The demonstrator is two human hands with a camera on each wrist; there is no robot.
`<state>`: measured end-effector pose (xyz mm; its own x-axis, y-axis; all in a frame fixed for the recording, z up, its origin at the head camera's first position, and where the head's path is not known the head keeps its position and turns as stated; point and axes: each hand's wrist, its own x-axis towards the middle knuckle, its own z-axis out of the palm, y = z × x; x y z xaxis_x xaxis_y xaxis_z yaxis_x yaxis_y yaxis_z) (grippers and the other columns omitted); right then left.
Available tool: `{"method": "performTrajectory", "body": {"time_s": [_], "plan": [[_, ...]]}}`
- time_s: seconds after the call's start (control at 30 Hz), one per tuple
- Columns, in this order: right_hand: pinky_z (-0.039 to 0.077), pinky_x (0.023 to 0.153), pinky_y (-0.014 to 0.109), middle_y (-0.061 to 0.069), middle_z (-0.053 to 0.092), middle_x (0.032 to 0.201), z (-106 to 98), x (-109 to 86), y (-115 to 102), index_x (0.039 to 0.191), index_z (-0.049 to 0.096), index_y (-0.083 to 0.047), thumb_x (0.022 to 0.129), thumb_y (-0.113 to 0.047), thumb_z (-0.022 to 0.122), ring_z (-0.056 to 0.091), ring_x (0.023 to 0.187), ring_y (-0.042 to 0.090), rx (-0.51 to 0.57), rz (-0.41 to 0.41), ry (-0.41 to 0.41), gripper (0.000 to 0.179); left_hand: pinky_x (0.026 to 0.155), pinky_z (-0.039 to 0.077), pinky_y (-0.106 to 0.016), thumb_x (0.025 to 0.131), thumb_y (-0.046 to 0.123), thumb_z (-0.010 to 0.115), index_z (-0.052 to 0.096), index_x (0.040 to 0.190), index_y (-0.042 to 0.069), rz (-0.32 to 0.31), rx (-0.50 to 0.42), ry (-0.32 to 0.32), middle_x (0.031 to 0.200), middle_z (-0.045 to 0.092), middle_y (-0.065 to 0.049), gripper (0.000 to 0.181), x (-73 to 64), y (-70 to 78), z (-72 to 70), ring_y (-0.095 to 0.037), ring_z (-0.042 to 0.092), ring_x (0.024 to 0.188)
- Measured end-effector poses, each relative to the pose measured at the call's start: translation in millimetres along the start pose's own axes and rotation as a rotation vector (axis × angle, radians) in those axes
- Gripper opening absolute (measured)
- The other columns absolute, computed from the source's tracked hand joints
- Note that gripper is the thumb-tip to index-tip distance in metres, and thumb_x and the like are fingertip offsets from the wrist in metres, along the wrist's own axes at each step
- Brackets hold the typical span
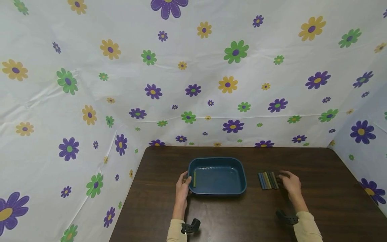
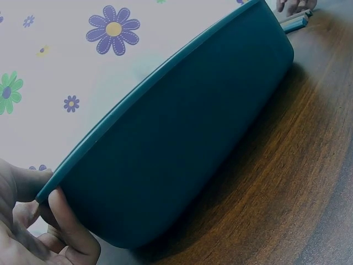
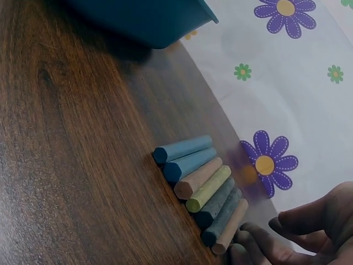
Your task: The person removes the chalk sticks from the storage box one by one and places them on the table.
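A blue plastic tub (image 1: 219,194) sits on the table, with one yellow-green chalk stick (image 1: 195,179) inside along its left wall. My left hand (image 1: 182,188) grips the tub's left rim, thumb over the edge and fingers outside, as the left wrist view also shows. To the right of the tub lies a row of chalk sticks (image 3: 209,193) side by side: blue, brownish, yellow-green and dark green. My right hand (image 1: 291,184) is at the row's right end, its loosely bent fingers beside the last brownish stick (image 3: 230,227). Whether a fingertip touches that stick, I cannot tell.
The dark wood table (image 1: 235,218) carries the tub and chalk. A white flower-printed sheet (image 1: 193,67) hangs behind and at both sides, meeting the table's far edge. Each wrist wears a black band (image 1: 190,227) with a camera.
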<state>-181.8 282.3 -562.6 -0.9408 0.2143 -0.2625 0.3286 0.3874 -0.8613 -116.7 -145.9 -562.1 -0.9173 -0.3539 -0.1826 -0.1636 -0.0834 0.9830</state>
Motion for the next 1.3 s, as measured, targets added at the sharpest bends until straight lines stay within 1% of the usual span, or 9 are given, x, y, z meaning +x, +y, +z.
{"method": "performTrajectory", "body": {"time_s": [0.13, 0.23, 0.53, 0.67, 0.87, 0.97, 1.07, 1.2, 1.3], "plan": [[0.057, 0.072, 0.027, 0.032, 0.066, 0.121, -0.7, 0.7, -0.9, 0.144, 0.047, 0.015, 0.110, -0.009, 0.043, 0.066, 0.083, 0.010, 0.067, 0.018, 0.028, 0.042, 0.053, 0.042, -0.024, 0.105, 0.013, 0.059, 0.055, 0.141, -0.002, -0.004, 0.008, 0.002, 0.100, 0.059, -0.018, 0.040, 1.3, -1.4, -0.5, -0.014, 0.048, 0.065], [0.057, 0.071, 0.026, 0.031, 0.067, 0.119, -0.6, 1.2, -1.9, 0.144, 0.047, 0.015, 0.110, -0.009, 0.042, 0.064, 0.080, 0.005, 0.056, 0.019, 0.027, 0.042, 0.053, 0.041, -0.025, 0.105, 0.012, 0.059, 0.055, 0.142, -0.004, -0.009, 0.006, 0.003, 0.102, 0.059, -0.023, 0.040, 2.9, -3.0, -0.9, -0.015, 0.048, 0.065], [0.057, 0.085, 0.037, 0.038, 0.048, 0.141, 0.4, 0.3, -1.6, 0.146, 0.045, 0.014, 0.111, -0.012, 0.035, 0.060, 0.114, 0.040, 0.045, 0.027, 0.038, 0.045, 0.054, 0.042, -0.023, 0.104, 0.013, 0.060, 0.056, 0.141, -0.001, -0.006, 0.004, 0.004, 0.100, 0.060, -0.019, 0.039, 1.7, -1.3, -0.3, -0.014, 0.050, 0.067], [0.037, 0.108, 0.063, 0.038, 0.036, 0.151, -1.7, -0.3, -7.5, 0.148, 0.043, 0.012, 0.111, -0.016, 0.032, 0.032, 0.140, 0.055, 0.031, 0.028, 0.034, 0.047, 0.054, 0.042, -0.025, 0.105, 0.011, 0.058, 0.054, 0.141, -0.005, -0.003, 0.009, -0.006, 0.102, 0.059, -0.026, 0.040, 4.9, -2.8, -1.7, -0.016, 0.050, 0.067], [0.027, 0.113, 0.068, 0.037, 0.030, 0.156, 2.4, -5.1, -28.9, 0.149, 0.043, 0.010, 0.113, -0.021, 0.035, 0.025, 0.144, 0.055, 0.040, -0.012, 0.014, 0.049, 0.054, 0.043, -0.024, 0.105, 0.012, 0.058, 0.054, 0.142, -0.005, -0.003, 0.008, -0.010, 0.101, 0.059, -0.024, 0.040, 4.5, -2.8, -2.3, -0.015, 0.050, 0.067], [0.039, 0.108, 0.059, 0.036, 0.041, 0.150, 8.6, -10.0, -42.9, 0.148, 0.044, 0.010, 0.113, -0.021, 0.036, 0.044, 0.135, 0.049, 0.087, -0.053, -0.008, 0.048, 0.054, 0.043, -0.024, 0.105, 0.014, 0.060, 0.056, 0.142, -0.001, -0.009, 0.010, -0.003, 0.101, 0.060, -0.020, 0.040, 1.9, -1.1, -2.0, -0.015, 0.050, 0.067], [0.054, 0.095, 0.043, 0.031, 0.058, 0.136, 14.8, -14.3, -57.4, 0.148, 0.045, 0.011, 0.113, -0.020, 0.039, 0.067, 0.110, 0.025, 0.146, -0.094, -0.038, 0.047, 0.054, 0.043, -0.024, 0.105, 0.014, 0.060, 0.056, 0.142, 0.000, -0.006, -0.002, -0.002, 0.100, 0.060, -0.020, 0.040, 0.0, 1.0, -1.4, -0.016, 0.050, 0.067], [0.057, 0.085, 0.029, 0.016, 0.068, 0.120, 20.8, -17.1, -72.3, 0.147, 0.046, 0.011, 0.113, -0.020, 0.043, 0.066, 0.090, 0.000, 0.216, -0.141, -0.082, 0.046, 0.054, 0.043, -0.025, 0.104, 0.014, 0.060, 0.056, 0.141, -0.001, 0.004, -0.014, -0.007, 0.099, 0.060, -0.021, 0.040, -0.9, 2.2, -0.5, -0.015, 0.050, 0.066], [0.057, 0.084, 0.026, 0.006, 0.070, 0.114, 24.5, -17.8, -80.2, 0.146, 0.046, 0.011, 0.112, -0.020, 0.044, 0.065, 0.090, -0.002, 0.269, -0.162, -0.110, 0.046, 0.055, 0.043, -0.025, 0.105, 0.014, 0.060, 0.056, 0.141, -0.002, 0.004, -0.011, -0.009, 0.098, 0.060, -0.020, 0.040, -0.8, 1.7, -0.3, -0.015, 0.050, 0.066]]}}
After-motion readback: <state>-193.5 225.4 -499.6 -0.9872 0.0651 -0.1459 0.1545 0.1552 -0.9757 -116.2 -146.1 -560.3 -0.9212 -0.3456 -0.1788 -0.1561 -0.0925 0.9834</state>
